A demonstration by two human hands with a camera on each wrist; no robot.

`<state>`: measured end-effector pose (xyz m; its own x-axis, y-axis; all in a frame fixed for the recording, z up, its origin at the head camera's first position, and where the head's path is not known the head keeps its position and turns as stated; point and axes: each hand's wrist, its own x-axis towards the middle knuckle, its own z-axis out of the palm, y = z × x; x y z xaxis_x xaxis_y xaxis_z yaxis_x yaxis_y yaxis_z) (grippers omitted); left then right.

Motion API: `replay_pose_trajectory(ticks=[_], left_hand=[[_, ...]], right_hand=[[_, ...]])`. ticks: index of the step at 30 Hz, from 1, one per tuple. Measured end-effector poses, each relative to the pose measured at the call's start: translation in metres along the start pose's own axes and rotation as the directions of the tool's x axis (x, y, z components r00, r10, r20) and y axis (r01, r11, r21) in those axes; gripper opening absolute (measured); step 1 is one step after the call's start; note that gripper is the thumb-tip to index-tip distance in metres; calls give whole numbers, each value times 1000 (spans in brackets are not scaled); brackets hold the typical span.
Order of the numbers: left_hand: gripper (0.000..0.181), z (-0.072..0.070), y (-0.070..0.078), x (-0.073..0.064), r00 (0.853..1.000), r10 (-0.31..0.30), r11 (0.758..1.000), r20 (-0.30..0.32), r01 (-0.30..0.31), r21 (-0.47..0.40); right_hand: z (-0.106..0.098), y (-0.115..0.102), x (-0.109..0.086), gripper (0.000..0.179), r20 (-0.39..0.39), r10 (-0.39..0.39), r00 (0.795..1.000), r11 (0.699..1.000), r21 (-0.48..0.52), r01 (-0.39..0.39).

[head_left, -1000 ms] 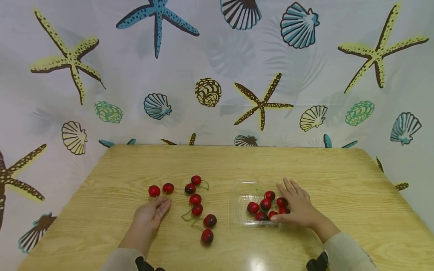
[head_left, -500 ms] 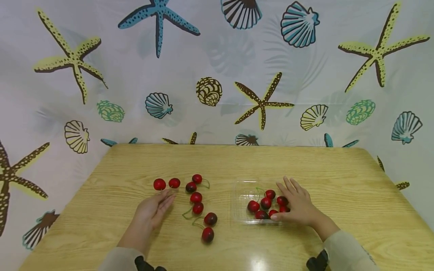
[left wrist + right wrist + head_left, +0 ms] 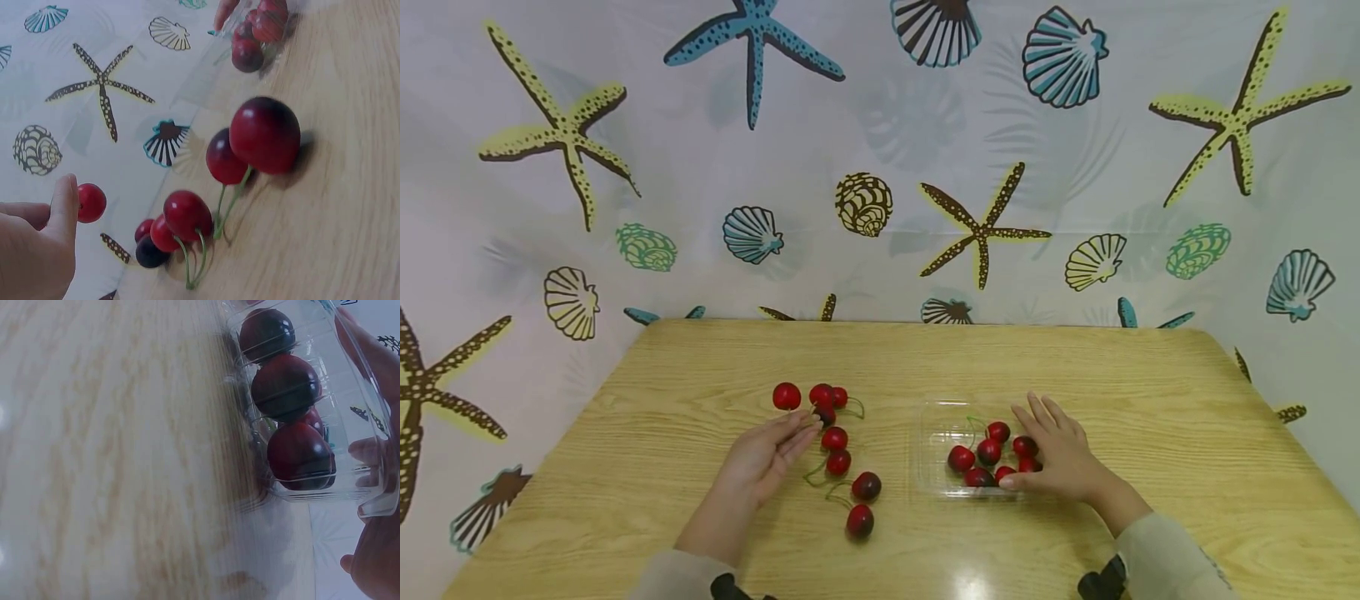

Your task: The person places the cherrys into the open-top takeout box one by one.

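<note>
My left hand (image 3: pixel 767 458) pinches the stems of a pair of red cherries (image 3: pixel 787 396) just above the table, left of the loose ones. In the left wrist view one held cherry (image 3: pixel 92 203) shows beyond the fingers; the other is not clearly told apart there. Several dark red cherries (image 3: pixel 838 462) with green stems lie in a rough line across the middle. On the right stands a clear plastic container (image 3: pixel 928 467) with several cherries (image 3: pixel 988 452) in it. My right hand (image 3: pixel 1060 462) holds that container at its right side, thumb on the front rim, fingers spread toward the back.
The wooden table (image 3: pixel 700 358) has rounded far corners. A white cloth (image 3: pixel 812 275) printed with starfish and shells hangs behind and beside it. Bare wood lies between the loose cherries and the container.
My left hand has moved right and slightly away from me, carrying the pair of cherries toward the far end of the loose row. My right hand and the container stay in place.
</note>
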<state>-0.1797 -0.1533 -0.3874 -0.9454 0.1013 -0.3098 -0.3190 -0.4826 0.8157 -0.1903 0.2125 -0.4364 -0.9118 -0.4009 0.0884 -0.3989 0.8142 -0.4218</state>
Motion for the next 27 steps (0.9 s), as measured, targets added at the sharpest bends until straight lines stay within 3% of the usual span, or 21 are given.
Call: replay_pose_trajectory(ticks=[13, 27], left_hand=[[22, 29, -13, -1, 989, -33, 999, 145, 34, -4], [28, 62, -34, 6, 970, -67, 997, 235, 57, 51]], right_hand=[[-1, -1, -1, 94, 3, 4, 1000, 1000, 14, -4], [0, 0, -1, 96, 12, 5, 1000, 1000, 1, -5]])
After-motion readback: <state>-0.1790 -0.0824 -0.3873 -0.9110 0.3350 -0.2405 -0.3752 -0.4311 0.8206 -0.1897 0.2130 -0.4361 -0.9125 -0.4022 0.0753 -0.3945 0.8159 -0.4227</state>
